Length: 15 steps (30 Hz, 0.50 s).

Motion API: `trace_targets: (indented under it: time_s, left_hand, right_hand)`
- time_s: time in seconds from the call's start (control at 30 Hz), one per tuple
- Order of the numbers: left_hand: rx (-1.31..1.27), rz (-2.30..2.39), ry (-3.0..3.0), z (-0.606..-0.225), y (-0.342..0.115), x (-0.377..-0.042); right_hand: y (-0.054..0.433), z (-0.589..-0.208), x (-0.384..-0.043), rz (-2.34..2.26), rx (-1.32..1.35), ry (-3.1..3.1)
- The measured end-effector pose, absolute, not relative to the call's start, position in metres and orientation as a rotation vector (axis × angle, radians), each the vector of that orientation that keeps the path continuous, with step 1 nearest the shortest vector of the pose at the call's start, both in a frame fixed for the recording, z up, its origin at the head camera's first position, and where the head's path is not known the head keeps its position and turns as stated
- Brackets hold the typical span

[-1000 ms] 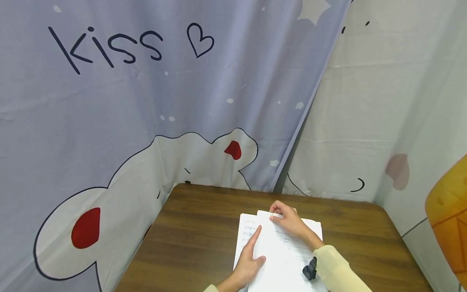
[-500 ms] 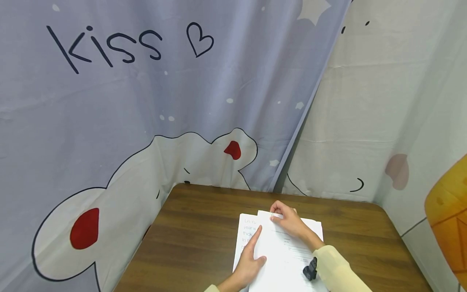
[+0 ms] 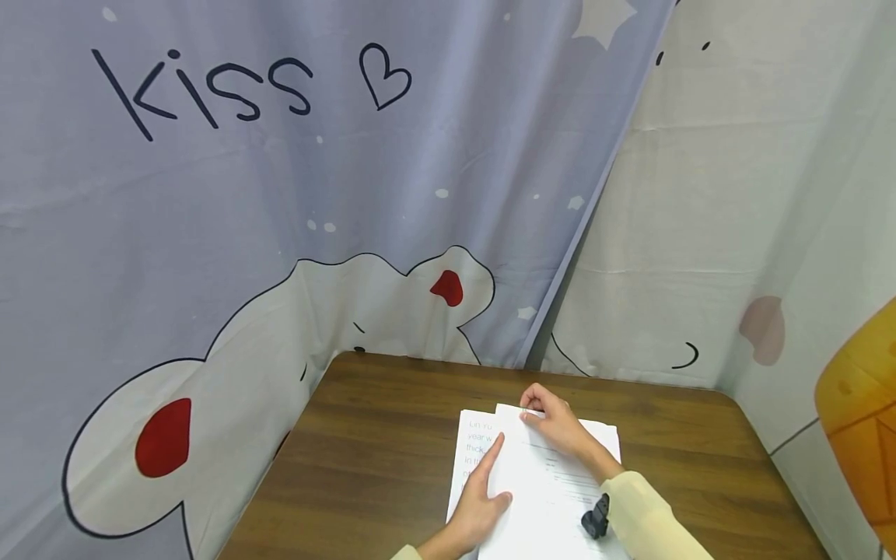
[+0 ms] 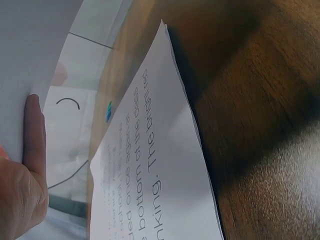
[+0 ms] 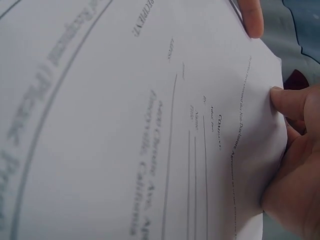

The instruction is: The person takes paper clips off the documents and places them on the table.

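Note:
A printed paper document (image 3: pixel 549 486) is raised at an angle over a second printed stack (image 3: pixel 470 443). My left hand (image 3: pixel 479 502) grips the document's left edge, thumb over its front and index finger stretched along the side. The left wrist view shows that finger (image 4: pixel 35 135) against the lifted paper, with the lower stack (image 4: pixel 165 165) beneath. At the top edge my right hand (image 3: pixel 553 420) pinches the document, and a tiny green bit shows at its fingertips. The right wrist view has this thumb (image 5: pixel 290 102) on the printed side; the other fingers are mostly hidden behind the paper.
The stack lies on a brown wooden table (image 3: pixel 378 459). A small green-blue object (image 4: pixel 109 111) sits on the table past the stack in the left wrist view. Printed curtains (image 3: pixel 420 194) hang behind. A black wrist camera (image 3: pixel 595 517) sits at the right sleeve.
Both hands and the document have shifted only very slightly to the right. The green bit at the right fingertips shows more clearly now; the grips are the same.

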<state>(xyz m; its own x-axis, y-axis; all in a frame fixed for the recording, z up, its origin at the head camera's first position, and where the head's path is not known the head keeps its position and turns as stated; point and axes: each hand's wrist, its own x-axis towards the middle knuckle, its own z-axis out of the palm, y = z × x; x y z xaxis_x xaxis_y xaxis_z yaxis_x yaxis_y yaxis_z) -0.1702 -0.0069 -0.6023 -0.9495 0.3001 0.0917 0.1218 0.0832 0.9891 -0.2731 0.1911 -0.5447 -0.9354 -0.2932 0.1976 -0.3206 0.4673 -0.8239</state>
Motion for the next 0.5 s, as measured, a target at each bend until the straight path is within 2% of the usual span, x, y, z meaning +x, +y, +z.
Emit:
trace_targets:
  time_s: [0.5]
  left_hand:
    - [0.442,1.993,2.203,-0.6006,-0.0039,-0.1692]
  right_hand:
    - [0.1954,-0.5432,-0.2757,1.665,0.557,-2.582]
